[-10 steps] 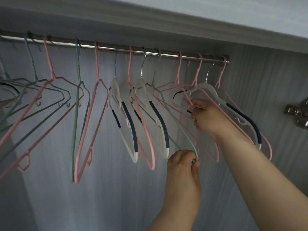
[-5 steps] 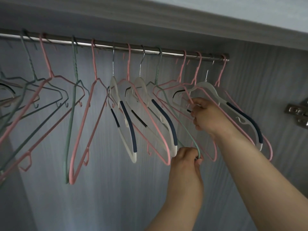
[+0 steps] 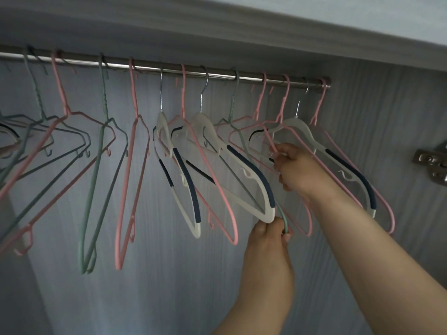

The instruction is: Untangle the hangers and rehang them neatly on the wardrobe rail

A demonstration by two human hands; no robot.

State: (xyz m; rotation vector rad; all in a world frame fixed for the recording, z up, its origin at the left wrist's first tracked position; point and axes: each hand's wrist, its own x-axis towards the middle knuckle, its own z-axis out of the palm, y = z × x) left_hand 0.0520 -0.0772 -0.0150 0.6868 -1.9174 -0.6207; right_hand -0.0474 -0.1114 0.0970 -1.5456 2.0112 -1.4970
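Observation:
A metal wardrobe rail (image 3: 246, 77) runs across the top, hung with several pink, green and white hangers. My left hand (image 3: 268, 240) pinches the lower end of a green wire hanger (image 3: 244, 143), right beside the tip of a white hanger with dark blue pads (image 3: 254, 170). My right hand (image 3: 297, 170) grips the shoulder wire of a pink hanger (image 3: 266, 128) near the right end of the rail. Behind my right wrist hang another white hanger (image 3: 314, 139) and a pink hanger (image 3: 384, 209).
The wardrobe's grey back panel (image 3: 169, 286) lies behind everything. A metal door hinge (image 3: 433, 165) sticks out on the right wall. At the left, green and pink wire hangers (image 3: 60, 151) overlap at slanted angles. The wardrobe's top board (image 3: 217, 32) sits close above the rail.
The white padded hanger and the pink one beside it have swung to the right, up against my left hand. Both hands have kept their hold.

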